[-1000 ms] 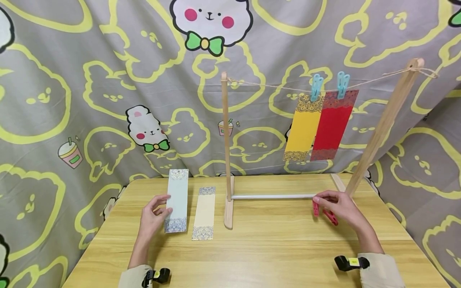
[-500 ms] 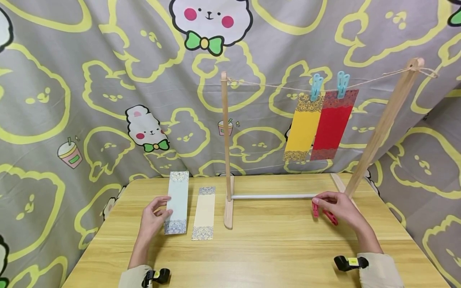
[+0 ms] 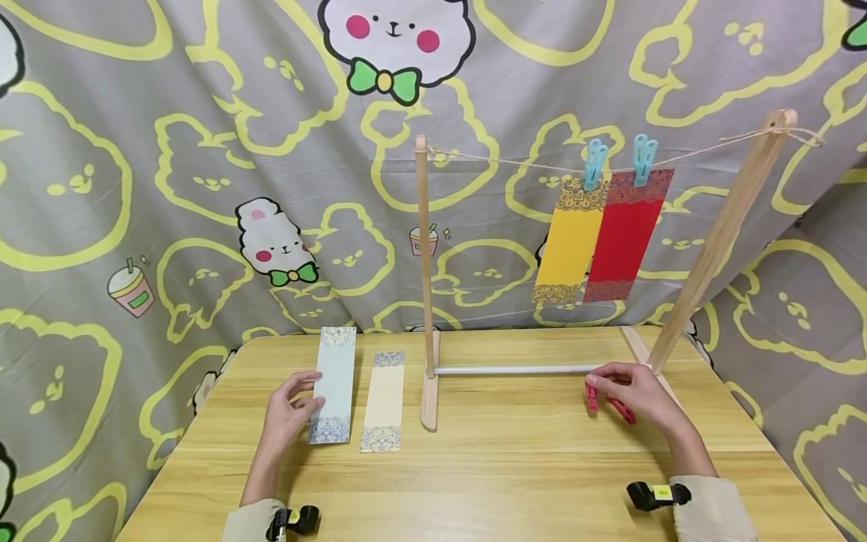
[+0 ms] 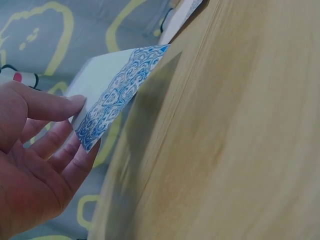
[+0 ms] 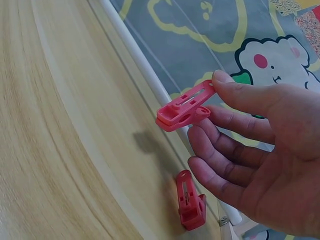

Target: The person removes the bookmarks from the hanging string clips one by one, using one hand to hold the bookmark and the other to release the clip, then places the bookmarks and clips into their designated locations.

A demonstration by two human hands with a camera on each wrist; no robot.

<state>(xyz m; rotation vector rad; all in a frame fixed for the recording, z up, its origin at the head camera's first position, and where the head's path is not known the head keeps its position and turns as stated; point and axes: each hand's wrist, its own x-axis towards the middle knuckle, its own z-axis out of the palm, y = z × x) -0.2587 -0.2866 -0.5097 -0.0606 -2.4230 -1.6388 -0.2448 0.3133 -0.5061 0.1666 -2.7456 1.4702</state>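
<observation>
My left hand (image 3: 287, 410) pinches a pale blue paper card (image 3: 336, 380) by its left edge, thumb in front and fingers behind. In the left wrist view the card's blue lace-patterned end (image 4: 117, 97) tilts above the tabletop, casting a shadow. A cream card (image 3: 384, 399) with patterned ends lies flat just right of it. On the right, my right hand (image 3: 640, 395) pinches a red clothespin (image 5: 185, 106) by its handle end between thumb and fingers, above the table. A second red clothespin (image 5: 190, 202) lies on the table below that hand.
A wooden stand has a left post (image 3: 425, 263), a right post (image 3: 718, 245) and a white rod (image 3: 515, 369) low between them. From its string (image 3: 515, 161) hang a yellow card (image 3: 571, 241) and a red card (image 3: 626, 241), each under a blue clothespin. A patterned curtain (image 3: 379, 173) backs the table.
The pale blue card has come slightly lower in my left hand's grip. My right hand with the red clothespin has shifted very slightly left and down.
</observation>
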